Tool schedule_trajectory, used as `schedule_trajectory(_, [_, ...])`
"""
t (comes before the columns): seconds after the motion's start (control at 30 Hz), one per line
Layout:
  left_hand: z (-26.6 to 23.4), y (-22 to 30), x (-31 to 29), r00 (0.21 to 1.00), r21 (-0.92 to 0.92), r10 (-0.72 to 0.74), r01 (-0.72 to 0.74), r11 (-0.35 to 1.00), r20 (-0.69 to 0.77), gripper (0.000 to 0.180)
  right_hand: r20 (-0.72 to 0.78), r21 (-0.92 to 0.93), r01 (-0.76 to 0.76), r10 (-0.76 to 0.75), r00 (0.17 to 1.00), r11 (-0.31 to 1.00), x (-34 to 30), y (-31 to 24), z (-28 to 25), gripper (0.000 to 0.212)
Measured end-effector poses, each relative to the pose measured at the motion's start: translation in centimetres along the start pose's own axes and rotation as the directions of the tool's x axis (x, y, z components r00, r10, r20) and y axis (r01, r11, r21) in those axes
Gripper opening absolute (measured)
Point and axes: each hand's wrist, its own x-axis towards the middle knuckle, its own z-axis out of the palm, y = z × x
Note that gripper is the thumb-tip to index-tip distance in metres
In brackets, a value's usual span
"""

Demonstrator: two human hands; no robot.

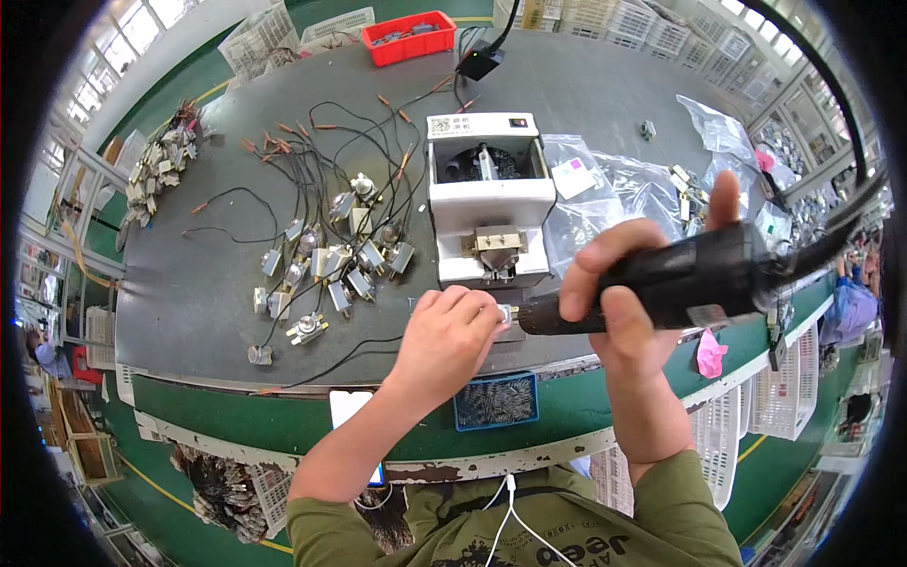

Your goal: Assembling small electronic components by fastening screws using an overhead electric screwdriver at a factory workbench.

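My right hand is wrapped round a black corded electric screwdriver, held nearly level with its tip pointing left. Close by, my left hand has its fingers closed on a small metal part, mostly hidden by the fingertips, and the driver's tip meets it or nearly so. Just beyond stands a white screw feeder with an open top and dark contents. To the left lies a heap of small metal housings, several with black wires that end in copper-coloured tips.
A blue tray of small metal pieces sits at the bench's near edge. Clear plastic bags lie to the right of the feeder. Farther back are a red bin and a black adapter. More housings are piled at far left.
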Motion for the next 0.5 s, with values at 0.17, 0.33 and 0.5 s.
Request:
schedule_trajectory(0.17, [-4.5, -2.1, 5.4, 0.953, 0.021, -0.059, 0.069, 0.997, -0.297, 0.011, -0.061, -0.036, -0.033, 0.03, 0.998, 0.999, -0.4, -0.9, -0.5, 0.101])
schedule_trajectory(0.33, [-4.1, -4.4, 8.1, 0.945, 0.149, -0.062, 0.115, 0.982, -0.322, 0.03, -0.046, -0.168, -0.038, 0.03, 0.998, 0.985, -0.3, -0.4, -0.6, 0.105])
schedule_trajectory(0.5, [-4.7, -2.1, 0.7, 0.965, -0.069, -0.14, 0.127, 0.989, -0.221, 0.045, -0.137, -0.17, -0.047, 0.024, 0.99, 0.984, -0.3, -0.8, -0.8, 0.102])
